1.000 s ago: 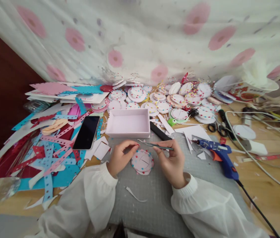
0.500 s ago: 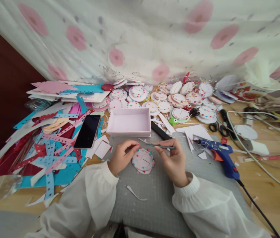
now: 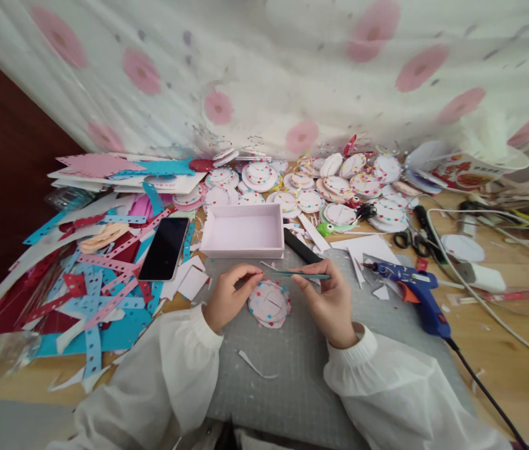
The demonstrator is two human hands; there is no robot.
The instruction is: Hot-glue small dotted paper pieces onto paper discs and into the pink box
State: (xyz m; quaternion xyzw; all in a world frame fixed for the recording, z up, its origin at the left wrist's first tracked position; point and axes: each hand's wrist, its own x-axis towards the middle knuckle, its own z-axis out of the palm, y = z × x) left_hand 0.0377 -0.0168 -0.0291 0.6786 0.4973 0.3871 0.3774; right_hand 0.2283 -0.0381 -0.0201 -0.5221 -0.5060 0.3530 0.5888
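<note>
My right hand (image 3: 327,300) is closed around slim teal tweezers (image 3: 308,275), whose tips point left toward my other hand. Thumb and forefinger of my left hand (image 3: 233,294) are pinched together at a tiny red bit (image 3: 261,274), too small to make out. Below and between the hands lies a round paper disc (image 3: 268,304) edged with small red and blue pieces, with a dark line at its middle. It rests on the grey cutting mat (image 3: 287,381). Just beyond my hands stands an open pale pink box (image 3: 243,234).
Left of the mat are a phone (image 3: 165,249) and a heap of punched paper strips (image 3: 100,275). A blue glue gun (image 3: 414,290) with its cord lies to the right, near black scissors (image 3: 413,242). Several decorated discs (image 3: 339,215) are piled at the back.
Hardly anything differs: both hands keep their pose over the disc, and the tweezers have tilted very slightly. The whole view has shifted a few pixels.
</note>
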